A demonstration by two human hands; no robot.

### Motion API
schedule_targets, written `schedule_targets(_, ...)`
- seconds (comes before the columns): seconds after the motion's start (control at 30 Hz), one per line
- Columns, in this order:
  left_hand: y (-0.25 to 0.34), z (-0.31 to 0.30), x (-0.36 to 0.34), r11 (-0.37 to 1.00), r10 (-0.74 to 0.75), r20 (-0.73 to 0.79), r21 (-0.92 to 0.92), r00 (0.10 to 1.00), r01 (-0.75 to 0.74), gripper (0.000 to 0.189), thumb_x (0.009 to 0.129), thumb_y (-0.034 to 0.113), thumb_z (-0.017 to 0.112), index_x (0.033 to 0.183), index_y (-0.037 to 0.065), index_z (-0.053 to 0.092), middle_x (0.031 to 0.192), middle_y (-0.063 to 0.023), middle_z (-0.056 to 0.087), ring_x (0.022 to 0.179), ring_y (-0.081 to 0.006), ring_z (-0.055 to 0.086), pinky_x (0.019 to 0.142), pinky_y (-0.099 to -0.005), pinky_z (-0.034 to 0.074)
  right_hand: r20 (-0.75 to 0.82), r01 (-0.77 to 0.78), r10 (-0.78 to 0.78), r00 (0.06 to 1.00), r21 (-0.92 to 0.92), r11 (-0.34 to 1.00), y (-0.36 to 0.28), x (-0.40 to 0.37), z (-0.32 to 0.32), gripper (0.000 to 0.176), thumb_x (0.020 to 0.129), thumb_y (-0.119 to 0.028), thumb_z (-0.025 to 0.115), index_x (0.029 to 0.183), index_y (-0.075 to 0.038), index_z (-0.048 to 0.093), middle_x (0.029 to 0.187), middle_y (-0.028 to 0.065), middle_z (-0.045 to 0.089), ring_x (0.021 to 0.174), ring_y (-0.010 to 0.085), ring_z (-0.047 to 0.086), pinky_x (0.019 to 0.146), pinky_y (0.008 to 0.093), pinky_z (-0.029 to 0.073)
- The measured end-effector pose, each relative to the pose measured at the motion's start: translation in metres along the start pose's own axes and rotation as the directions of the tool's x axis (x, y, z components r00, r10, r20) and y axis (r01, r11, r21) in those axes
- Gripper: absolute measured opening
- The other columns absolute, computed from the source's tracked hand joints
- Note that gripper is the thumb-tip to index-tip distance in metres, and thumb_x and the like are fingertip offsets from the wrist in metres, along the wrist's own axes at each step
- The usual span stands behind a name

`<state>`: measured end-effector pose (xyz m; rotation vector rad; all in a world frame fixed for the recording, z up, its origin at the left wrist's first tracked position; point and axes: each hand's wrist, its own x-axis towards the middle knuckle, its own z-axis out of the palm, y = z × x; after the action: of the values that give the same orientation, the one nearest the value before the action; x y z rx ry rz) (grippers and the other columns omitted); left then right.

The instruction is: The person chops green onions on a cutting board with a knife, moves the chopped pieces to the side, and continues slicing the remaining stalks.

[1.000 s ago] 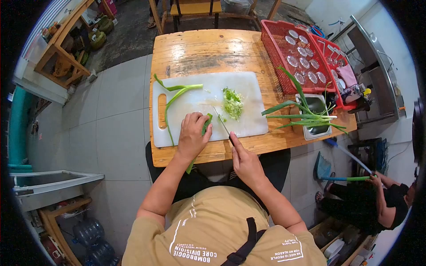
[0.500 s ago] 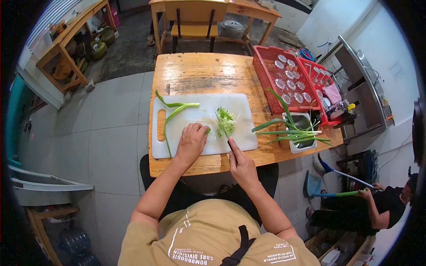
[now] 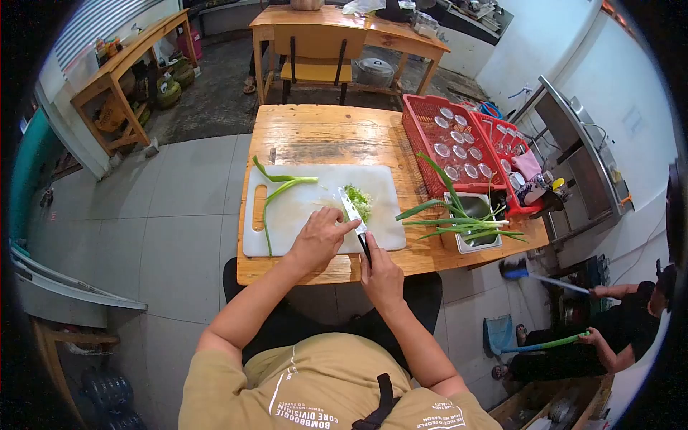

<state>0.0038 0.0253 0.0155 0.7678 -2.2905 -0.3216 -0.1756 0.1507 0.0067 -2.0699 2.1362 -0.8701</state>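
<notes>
My right hand [image 3: 383, 278] is wrapped round the black handle of a kitchen knife [image 3: 350, 206], its blade turned broadside up. Above the cutting board, my left hand [image 3: 319, 235] reaches across with its index finger stretched to the blade near the handle; I see nothing held in it. Chopped green onion [image 3: 360, 203] lies in a small heap just right of the blade. A long green onion stalk [image 3: 281, 188] rests bent on the left part of the white cutting board [image 3: 301, 197].
Whole green onions [image 3: 466, 222] lie across a metal container [image 3: 481, 245] right of the board. Behind it stand red baskets [image 3: 424, 154] with several glasses. At the lower right, a person [image 3: 609, 337] holds a broom [image 3: 552, 278] and a blue dustpan [image 3: 498, 333].
The knife has turned from edge-down beside the chopped heap to broadside up. My left hand has moved from a green onion piece on the board to the blade. The view has shifted slightly.
</notes>
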Motion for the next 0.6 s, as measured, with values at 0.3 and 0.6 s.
schedule_targets(0.3,-0.028,0.009,0.020,0.977,0.140,0.024,0.162,0.990,-0.142,0.052,0.091,0.002,0.070,0.137,0.024,0.077,0.107,-0.0095,0.062,0.102,-0.0309,0.062,0.094,-0.0453,0.052,-0.040,-0.009,0.008,0.999,-0.041,0.999,0.001,-0.009,-0.012,0.056,0.104,-0.017,0.072,0.158,-0.011,0.058,0.098,0.0169,0.070,0.079,0.0399,0.072,0.068,0.0511,0.058)
schedule_targets(0.6,-0.051,0.014,0.036,0.973,0.047,0.059,0.221,0.997,-0.059,0.040,0.094,0.006,0.069,0.130,0.020,0.080,0.105,-0.0086,0.064,0.104,-0.0287,0.063,0.096,-0.0441,0.053,-0.088,0.017,-0.012,0.996,0.052,0.998,0.016,-0.026,-0.021,0.049,0.109,-0.021,0.067,0.155,-0.006,0.060,0.090,0.0182,0.073,0.078,0.0378,0.075,0.070,0.0476,0.061)
